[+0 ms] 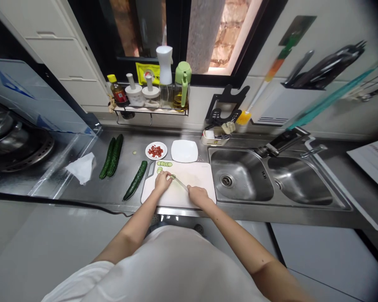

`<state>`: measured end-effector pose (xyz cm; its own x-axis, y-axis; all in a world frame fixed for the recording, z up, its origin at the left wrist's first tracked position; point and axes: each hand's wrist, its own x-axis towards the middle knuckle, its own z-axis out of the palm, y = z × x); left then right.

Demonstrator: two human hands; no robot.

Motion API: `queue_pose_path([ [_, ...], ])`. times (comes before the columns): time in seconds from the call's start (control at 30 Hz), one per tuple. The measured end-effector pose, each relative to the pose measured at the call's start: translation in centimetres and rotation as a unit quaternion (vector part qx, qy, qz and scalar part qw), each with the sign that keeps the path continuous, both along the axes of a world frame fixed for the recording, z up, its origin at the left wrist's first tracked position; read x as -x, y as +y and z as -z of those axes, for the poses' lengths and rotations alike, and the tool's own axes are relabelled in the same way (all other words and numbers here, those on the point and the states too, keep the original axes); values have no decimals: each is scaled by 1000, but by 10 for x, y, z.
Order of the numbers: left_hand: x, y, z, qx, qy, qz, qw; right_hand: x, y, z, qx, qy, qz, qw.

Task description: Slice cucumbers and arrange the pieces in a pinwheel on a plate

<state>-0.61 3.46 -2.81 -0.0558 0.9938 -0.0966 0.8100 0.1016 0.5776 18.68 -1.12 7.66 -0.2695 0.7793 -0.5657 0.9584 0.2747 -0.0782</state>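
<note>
My right hand (pixel 198 195) is closed round the handle of a knife (pixel 180 183), its blade pointing left and away over the white cutting board (pixel 204 178). At the knife's tip is a small green cucumber slice (pixel 173 176), and the fingertips of my left hand (pixel 164 182) are pinched on it. Several round cucumber slices (pixel 164 164) lie in a row along the board's far left part, with another slice (pixel 159 170) just nearer. A whole cucumber (pixel 135 180) rests on the counter beside the board's left edge.
Behind the board stand a white plate (pixel 156 157) of chopped red pieces and a square white dish (pixel 184 151). Two cucumbers (pixel 111 157) and a white cloth or paper (pixel 82 167) lie left. A double sink (pixel 242 174) is right; a condiment rack (pixel 151 110) hangs above.
</note>
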Motion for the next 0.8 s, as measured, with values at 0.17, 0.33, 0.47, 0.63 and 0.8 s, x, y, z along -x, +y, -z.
queue_pose_path([
  [0.17,0,1,0,3,3,0,1000,-5,8,-7,-6,-9,-29,1000],
  [0.33,1,1,1,0,-1,-1,1000,-7,11,-7,-20,-16,-52,998],
  [0.47,1,1,1,2,-2,-1,1000,-8,12,-5,-24,-22,-63,997],
  [0.63,1,1,0,4,0,-2,1000,-12,9,1,-17,-19,-52,998],
  [0.8,1,1,1,2,4,-1,1000,-18,3,10,-12,-9,-38,999],
])
